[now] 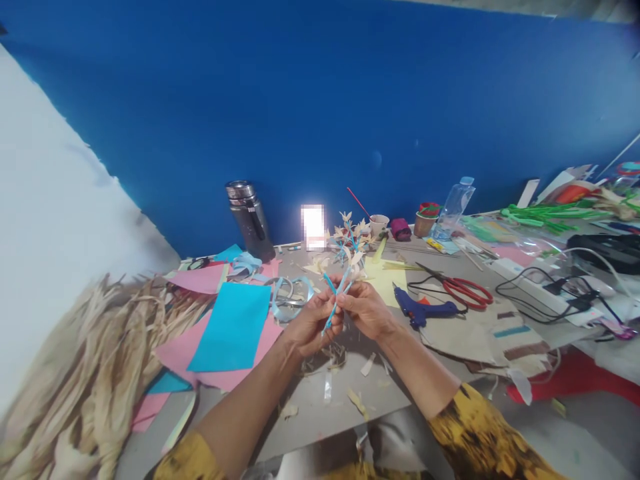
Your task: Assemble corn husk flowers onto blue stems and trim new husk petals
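Blue-wrapped stem (333,310): resting between both hands, just above the gray table (320,413), thumbs and fingertips meeting around it.
Long axis: slanting from a thin tail beneath the left fingers up, away and toward the right, seemingly ending in pale petals (356,260).
Fork: opening right above the fingertips, with the brighter blue branch (329,283) leaning left and the paler branch (346,283) leaning right.
Left hand (315,322): holding the stem in a narrow pinch, fingers curling behind the lower part; lying nearer the tail.
Right hand (369,308): pinching narrowly at the joint, thumb almost touching the left thumb; lying nearer the paler branch and the petals.
Standing sprig (350,233): rising beyond the hands, in line with the stem's upper end; overlapping it in view, so not possible to tell whether touching.
Left side: lying near the left forearm, a blue sheet (233,327) over pink paper (175,353), with light-blue ribbon (278,308) just beyond and dried husks (100,380) farther out.
Right side: lying beyond the right wrist, a glue gun (425,310) with red-handled scissors (467,293) just beside.
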Available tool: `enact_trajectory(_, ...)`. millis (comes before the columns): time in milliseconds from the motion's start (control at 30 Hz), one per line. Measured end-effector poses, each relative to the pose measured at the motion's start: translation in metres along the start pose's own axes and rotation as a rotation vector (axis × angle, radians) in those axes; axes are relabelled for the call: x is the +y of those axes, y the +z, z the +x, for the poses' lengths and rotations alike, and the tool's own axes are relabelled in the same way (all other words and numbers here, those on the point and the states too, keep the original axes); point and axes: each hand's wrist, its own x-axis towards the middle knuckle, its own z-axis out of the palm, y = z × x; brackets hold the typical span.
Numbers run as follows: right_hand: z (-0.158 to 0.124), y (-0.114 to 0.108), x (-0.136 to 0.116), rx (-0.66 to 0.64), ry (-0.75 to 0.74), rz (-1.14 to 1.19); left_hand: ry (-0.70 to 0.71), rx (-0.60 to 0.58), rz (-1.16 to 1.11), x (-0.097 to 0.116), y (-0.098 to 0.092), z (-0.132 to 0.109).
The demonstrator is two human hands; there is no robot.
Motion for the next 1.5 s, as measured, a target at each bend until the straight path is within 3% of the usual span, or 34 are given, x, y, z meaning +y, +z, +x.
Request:
enact_trajectory(67,0.002,-0.002,0.0,0.037,-0.018,0.005,0.092,0.055,0.109,0.003,0.0,0.0)
enact_trajectory(233,0.009,-0.005,0.0,0.256,-0.197,-0.066,0.483,0.314,0.663,0.018,0.004,-0.005)
enact_trajectory(333,0.01,-0.005,0.002,0.295,-0.17,-0.119,0.525,0.374,0.808,0.018,0.009,-0.008)
enact_trajectory(700,0.009,0.003,0.003,0.343,-0.136,-0.088,0.583,0.432,0.762,0.006,0.016,-0.009)
enact_trajectory(800,0.008,0.004,0.003,0.31,-0.103,-0.018,0.521,0.398,0.595,0.006,0.017,-0.007)
enact_trajectory(967,0.007,0.003,0.003,0.235,0.033,0.085,0.139,0.106,0.072,0.005,0.017,-0.002)
enact_trajectory(1033,0.007,0.003,0.002,0.253,0.06,0.087,0.09,0.08,0.017,0.006,0.016,-0.001)
enact_trajectory(1167,0.009,0.002,0.001,0.325,-0.059,-0.03,0.258,0.189,0.342,0.012,0.014,-0.004)
enact_trajectory(1333,0.012,-0.001,0.008,0.568,-0.186,-0.276,0.5,0.344,0.844,0.006,0.01,-0.009)
enact_trajectory(1500,0.014,0.001,0.01,0.594,-0.198,-0.283,0.589,0.414,1.117,-0.003,0.011,-0.011)
